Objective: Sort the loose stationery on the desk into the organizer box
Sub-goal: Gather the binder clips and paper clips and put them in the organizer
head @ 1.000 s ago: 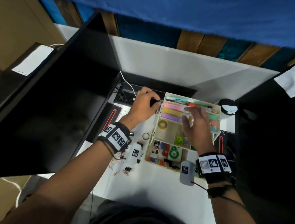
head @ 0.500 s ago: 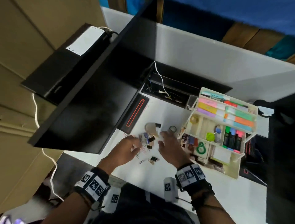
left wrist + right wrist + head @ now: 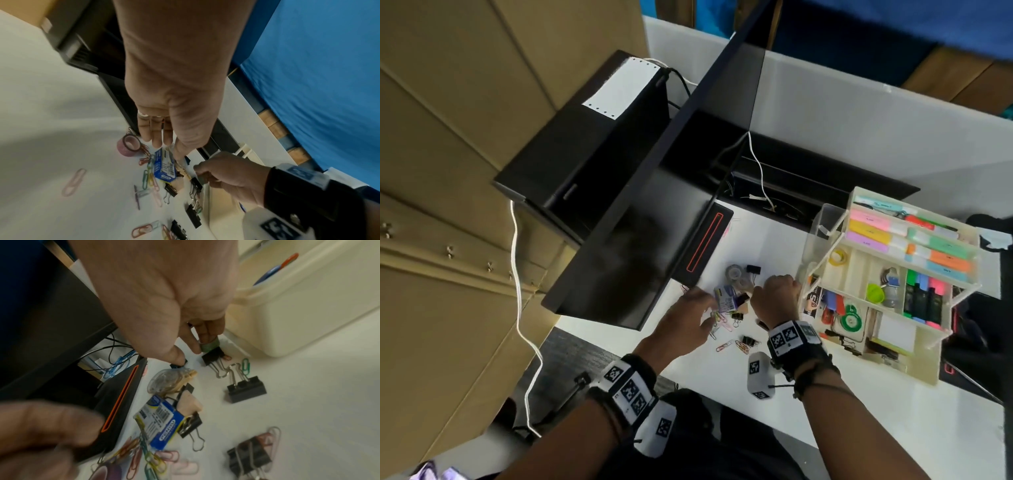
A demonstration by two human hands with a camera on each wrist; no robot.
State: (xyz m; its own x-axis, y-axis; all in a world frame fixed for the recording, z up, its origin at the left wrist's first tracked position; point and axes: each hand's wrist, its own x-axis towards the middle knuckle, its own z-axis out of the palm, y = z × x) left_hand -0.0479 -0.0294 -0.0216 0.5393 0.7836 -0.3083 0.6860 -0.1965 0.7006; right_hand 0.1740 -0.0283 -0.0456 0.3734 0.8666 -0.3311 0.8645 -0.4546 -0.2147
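Plainly, the right hand (image 3: 168, 293) fingers (image 3: 202, 332) pinching a small green roll (image 3: 209, 346) at centre frame could snag the binder clip (image 3: 212, 357) touching it, while the left hand (image 3: 174, 97) fingers (image 3: 156, 134) hang straight and slightly apart, holding nothing.

My right grip (image 3: 197, 344) covered most of the small greenish thing (image 3: 209, 346) it pinched, so I could not tell what that was; from the head view my knuckles hid it wholly. My left grip (image 3: 41, 434) was a blur at the lower left edge of the right wrist view, its fingers cut off there. In the left wrist view my own palm hid my left fingertips' far side, and whether they touched the blue staple box (image 3: 164, 165) just beyond them I could not tell. The print on that box was too blurred to read fully. The paper clips (image 3: 152, 462) nearest my left grip were smeared together.
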